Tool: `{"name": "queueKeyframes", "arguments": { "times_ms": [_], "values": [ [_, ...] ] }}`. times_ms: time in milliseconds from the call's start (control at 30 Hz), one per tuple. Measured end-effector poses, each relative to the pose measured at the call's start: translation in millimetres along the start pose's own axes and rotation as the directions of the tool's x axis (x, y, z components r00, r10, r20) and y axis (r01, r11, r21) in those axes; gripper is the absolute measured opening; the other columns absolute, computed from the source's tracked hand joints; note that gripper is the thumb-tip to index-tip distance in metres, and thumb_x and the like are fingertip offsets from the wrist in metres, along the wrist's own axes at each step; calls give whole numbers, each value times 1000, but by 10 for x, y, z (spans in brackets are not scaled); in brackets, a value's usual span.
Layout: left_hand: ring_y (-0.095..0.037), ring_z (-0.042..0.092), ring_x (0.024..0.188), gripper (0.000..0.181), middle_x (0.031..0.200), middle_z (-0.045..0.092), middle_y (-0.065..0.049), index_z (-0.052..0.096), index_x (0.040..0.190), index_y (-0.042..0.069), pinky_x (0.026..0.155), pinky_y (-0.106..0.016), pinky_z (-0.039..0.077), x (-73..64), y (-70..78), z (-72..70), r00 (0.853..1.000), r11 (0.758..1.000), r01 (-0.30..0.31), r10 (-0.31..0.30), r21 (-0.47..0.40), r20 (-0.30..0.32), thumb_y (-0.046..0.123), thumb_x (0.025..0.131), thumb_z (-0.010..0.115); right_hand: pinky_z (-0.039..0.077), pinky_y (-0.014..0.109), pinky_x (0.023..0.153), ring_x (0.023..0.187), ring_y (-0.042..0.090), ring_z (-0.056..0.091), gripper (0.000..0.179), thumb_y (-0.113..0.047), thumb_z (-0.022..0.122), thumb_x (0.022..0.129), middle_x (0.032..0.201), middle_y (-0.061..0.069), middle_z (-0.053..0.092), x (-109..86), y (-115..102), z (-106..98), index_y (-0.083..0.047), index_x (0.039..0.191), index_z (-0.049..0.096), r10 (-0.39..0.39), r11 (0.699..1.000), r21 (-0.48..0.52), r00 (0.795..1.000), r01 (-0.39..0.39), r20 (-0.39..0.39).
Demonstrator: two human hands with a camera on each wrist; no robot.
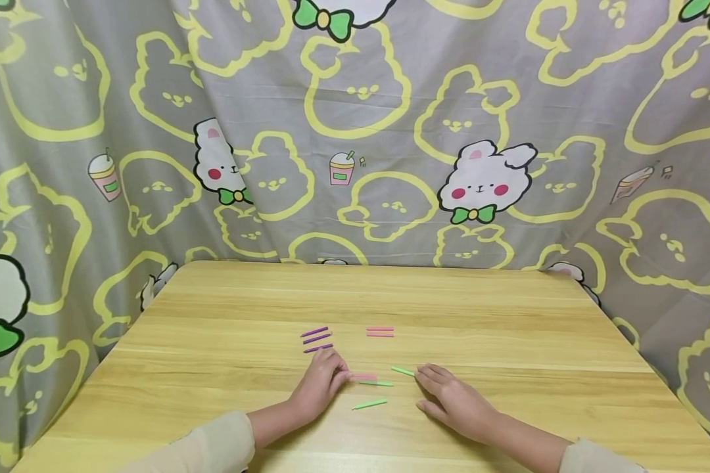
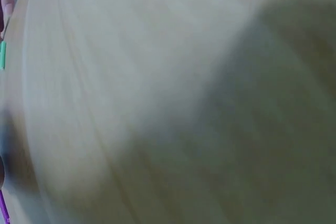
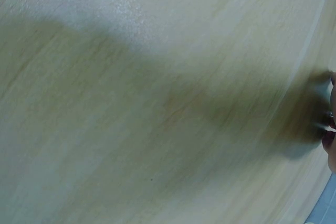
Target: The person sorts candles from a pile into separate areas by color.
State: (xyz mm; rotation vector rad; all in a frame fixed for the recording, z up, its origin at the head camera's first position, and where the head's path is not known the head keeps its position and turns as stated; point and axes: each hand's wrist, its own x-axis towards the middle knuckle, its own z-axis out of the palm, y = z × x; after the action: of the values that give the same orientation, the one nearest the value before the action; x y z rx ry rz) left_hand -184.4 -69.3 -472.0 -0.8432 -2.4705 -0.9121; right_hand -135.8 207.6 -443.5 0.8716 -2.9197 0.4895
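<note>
My left hand (image 1: 322, 384) pinches one end of a pink stick (image 1: 365, 376) between thumb and fingers, low over the table. That stick lies just above a green stick (image 1: 377, 383) and overlaps it in the head view. On the right, my right hand (image 1: 458, 401) lies palm down with fingertips at the end of another green stick (image 1: 402, 371), its thumb apart from the fingers. A third green stick (image 1: 369, 404) lies nearer to me. Beyond the left hand's knuckles are three purple sticks (image 1: 316, 339) in a column. In the right wrist view only fingertips (image 3: 329, 148) show at the edge.
Two more pink sticks (image 1: 380, 332) lie side by side farther back. The wood-grain table (image 1: 509, 315) reaches a patterned curtain (image 1: 384, 131) at its far edge, and curtain also hangs on both sides.
</note>
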Motion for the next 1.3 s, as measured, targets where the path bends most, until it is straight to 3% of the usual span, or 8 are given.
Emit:
{"name": "queueKeyframes", "arguments": {
  "times_ms": [333, 867, 1100, 1300],
  "values": [
    [-8, 42, 80, 10, 78, 50, 6, 58, 77, 11, 73, -24, 43, 98, 4, 16, 999, 998, 45, -45, -35, 8, 11, 82, 67, 42, 48, 97, 123, 37, 48, 47, -30, 57, 91, 131, 19, 53, 0, 0, 4, 3, 125, 54, -1, 1000, -7, 1000, 1, -4],
    [-12, 45, 80, 10, 79, 54, 2, 59, 78, 8, 73, -25, 44, 277, -13, 102, 998, 999, 47, -48, -26, -35, 12, 83, 66, 42, 48, 97, 123, 37, 48, 47, -29, 57, 91, 131, 19, 53, -3, 0, -8, 3, 126, 53, 0, 1000, 2, 1000, 0, 1],
    [-13, 47, 84, 11, 80, 55, 1, 60, 78, 7, 80, -31, 44, 345, 8, 135, 995, 995, 96, -96, -33, -2, 15, 85, 64, 42, 48, 97, 124, 36, 47, 48, -30, 57, 92, 131, 19, 53, -4, 6, -1, 3, 126, 53, 5, 1000, 1, 1000, -5, 1],
    [-12, 46, 82, 12, 81, 55, 1, 60, 78, 7, 76, -27, 44, 419, 31, 168, 993, 993, 113, -113, -15, 16, 17, 86, 63, 42, 48, 97, 124, 37, 47, 48, -30, 56, 92, 131, 19, 53, -5, 1, 5, 3, 126, 53, 5, 1000, 1, 1000, -5, -2]
  ]
}}
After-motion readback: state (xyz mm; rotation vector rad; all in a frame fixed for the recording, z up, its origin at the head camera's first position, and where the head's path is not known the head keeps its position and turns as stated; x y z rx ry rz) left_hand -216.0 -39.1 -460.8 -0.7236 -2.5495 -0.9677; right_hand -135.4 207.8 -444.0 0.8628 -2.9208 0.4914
